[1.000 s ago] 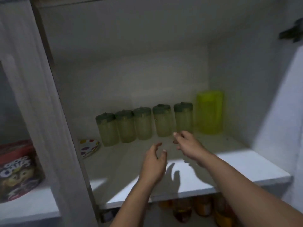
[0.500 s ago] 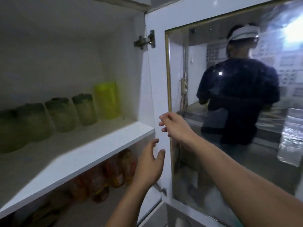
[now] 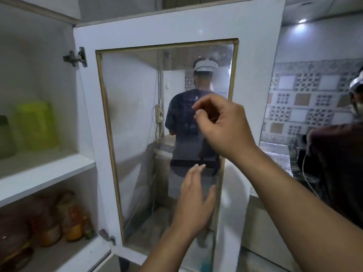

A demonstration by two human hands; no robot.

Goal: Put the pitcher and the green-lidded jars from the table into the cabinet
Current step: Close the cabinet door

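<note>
Cabinet door (image 3: 255,95) is straight ahead, hinge on my left; right hand (image 3: 225,126) nearer its free edge, half-curled, empty. Left hand (image 3: 194,201) open, empty too.

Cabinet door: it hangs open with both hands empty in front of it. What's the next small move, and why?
Probably lay the right hand on the cabinet door and swing it shut. The yellow-green pitcher already stands on the upper shelf beside a green-lidded jar at the frame's edge, and both the right and the left hand hold nothing.
</note>
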